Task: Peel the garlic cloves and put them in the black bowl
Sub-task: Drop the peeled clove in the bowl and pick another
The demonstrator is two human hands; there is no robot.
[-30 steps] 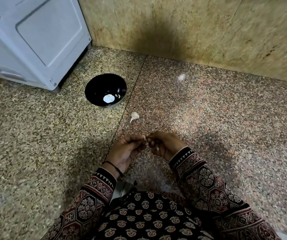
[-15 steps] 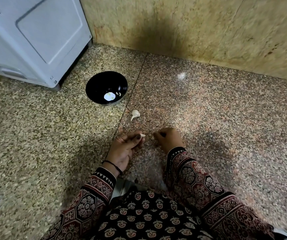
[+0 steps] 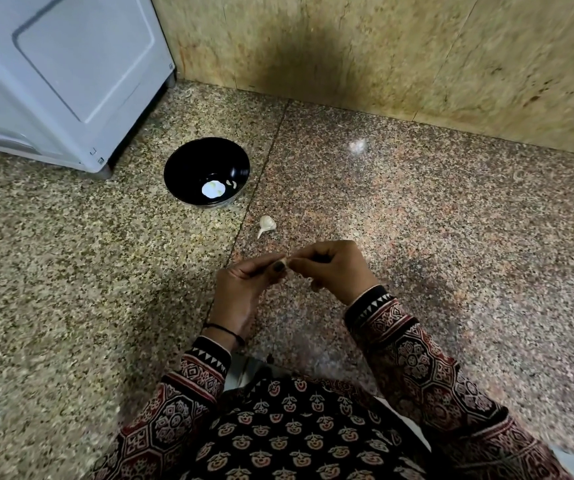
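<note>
A black bowl (image 3: 188,168) stands on the speckled floor, holding peeled garlic cloves (image 3: 231,183) beside a bright glare spot. A small garlic bulb piece (image 3: 266,224) with a thin stem lies on the floor between the bowl and my hands. My left hand (image 3: 244,289) and my right hand (image 3: 330,268) meet fingertip to fingertip just above the floor. Both pinch one small garlic clove (image 3: 285,262), which is mostly hidden by the fingers.
A white appliance (image 3: 60,74) stands at the back left, close to the bowl. A stone wall (image 3: 382,46) runs along the back. My patterned sleeves and lap fill the bottom of the view.
My right hand, which was down near the floor half a second ago, has come back up to the left hand and pinches the clove again.
</note>
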